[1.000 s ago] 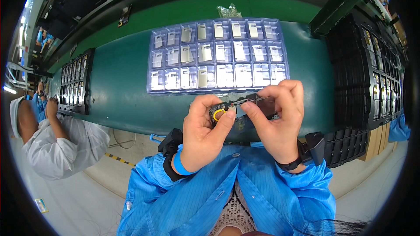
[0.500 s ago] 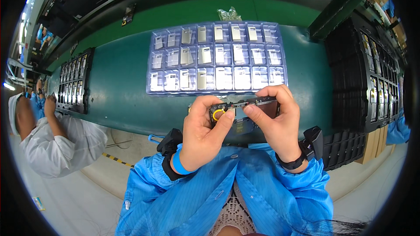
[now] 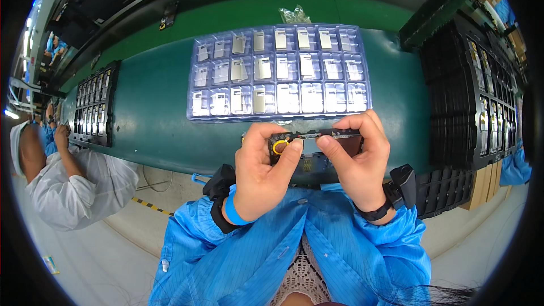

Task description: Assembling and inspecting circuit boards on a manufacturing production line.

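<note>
Between my two hands is a dark circuit board (image 3: 318, 164) with a yellow ring-shaped loop (image 3: 280, 146) near its left end. My left hand (image 3: 262, 167) grips that end, thumb on the face and fingers behind. My right hand (image 3: 362, 161) pinches the right part, its thumb pressing near the upper edge, close to the left thumb. A shiny flat patch shows between the thumbs; what lies beneath the fingertips is hidden. Just beyond, a clear blister tray (image 3: 277, 118) lies on the green table, with thin silvery metal plates (image 3: 259, 102) in its compartments.
Black trays of parts (image 3: 453, 96) are stacked at the right, and another black tray (image 3: 97, 102) lies at the left near a person in white (image 3: 85, 187). A crumpled clear bag (image 3: 294, 15) sits behind the blister tray. A dark post (image 3: 439, 8) rises at the back right.
The board has turned from a slight slant to nearly level. Both hands keep their grip, with the thumbs still on the upper edge. The surroundings shift only slightly in view.
</note>
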{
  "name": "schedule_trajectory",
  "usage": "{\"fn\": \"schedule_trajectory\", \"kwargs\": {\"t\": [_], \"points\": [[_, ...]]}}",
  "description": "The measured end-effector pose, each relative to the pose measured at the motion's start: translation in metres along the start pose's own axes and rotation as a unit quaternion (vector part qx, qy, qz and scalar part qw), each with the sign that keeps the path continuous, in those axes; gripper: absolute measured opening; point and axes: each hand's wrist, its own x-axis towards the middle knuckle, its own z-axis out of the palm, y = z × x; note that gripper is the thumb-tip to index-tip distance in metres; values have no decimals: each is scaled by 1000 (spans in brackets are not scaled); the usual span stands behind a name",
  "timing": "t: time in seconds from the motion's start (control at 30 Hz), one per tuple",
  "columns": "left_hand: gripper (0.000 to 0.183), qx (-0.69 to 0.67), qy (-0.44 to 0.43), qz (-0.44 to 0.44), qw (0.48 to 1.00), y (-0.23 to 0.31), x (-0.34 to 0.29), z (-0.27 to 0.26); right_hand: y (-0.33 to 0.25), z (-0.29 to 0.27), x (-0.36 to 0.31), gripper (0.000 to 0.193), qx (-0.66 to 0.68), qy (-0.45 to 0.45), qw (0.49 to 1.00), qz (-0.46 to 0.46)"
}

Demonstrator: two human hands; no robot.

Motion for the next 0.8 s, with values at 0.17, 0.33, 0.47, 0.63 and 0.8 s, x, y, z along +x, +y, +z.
{"fn": "schedule_trajectory", "kwargs": {"t": [0.17,0.33,0.47,0.63,0.8], "points": [[19,47,-5,6,999,-4,6,-1,3,0,3,19,-60,11,998,-14],[20,-36,-28,-98,994,-3,16,-2,7,-17,14,22,4,-72,991,113],[23,-59,-47,-127,989,1,17,3,7,-22,13,24,37,-87,986,135],[26,-38,-50,-125,990,-6,18,11,9,-24,5,23,2,-12,998,59],[27,-22,-74,-102,992,-1,21,19,6,-53,10,27,-52,-82,995,33]]}}
